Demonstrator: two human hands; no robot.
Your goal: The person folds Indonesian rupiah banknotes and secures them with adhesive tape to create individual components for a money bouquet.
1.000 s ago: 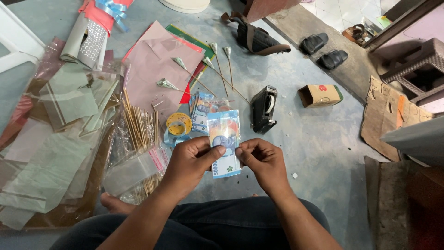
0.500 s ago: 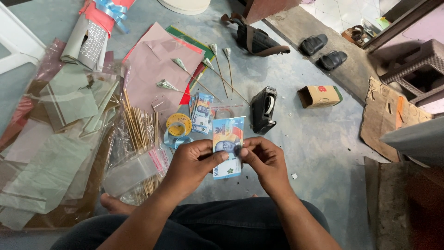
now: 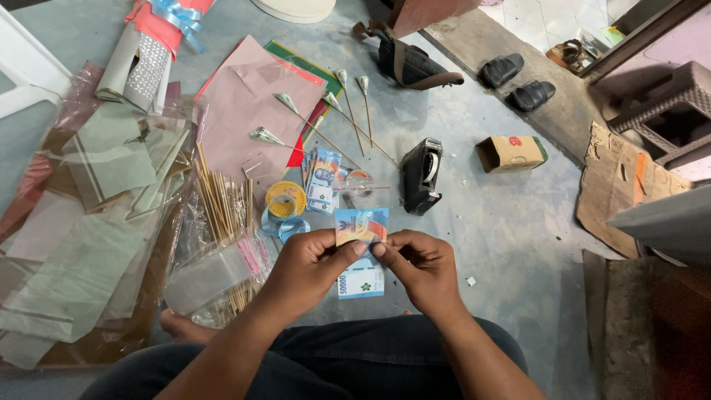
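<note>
Both of my hands pinch one blue banknote [image 3: 361, 226] held upright over the floor in front of my lap. My left hand [image 3: 307, 263] grips its left edge with thumb and fingers. My right hand [image 3: 418, 267] grips its right edge, the thumbs almost meeting at the middle. The note's lower end hangs below my fingers. A small stack of similar blue banknotes [image 3: 323, 180] lies on the floor just beyond, next to a yellow ribbon roll [image 3: 285, 198].
A black tape dispenser [image 3: 421, 176] lies to the right of the stack, and a small cardboard box [image 3: 511, 152] beyond it. Bamboo skewers [image 3: 222, 201], clear plastic sleeves and wrapping paper [image 3: 244, 104] cover the left. Several skewers tipped with folded notes [image 3: 348, 111] lie farther out.
The banknote has shifted slightly up and right between my hands, and my fingers have closed in nearer its middle.
</note>
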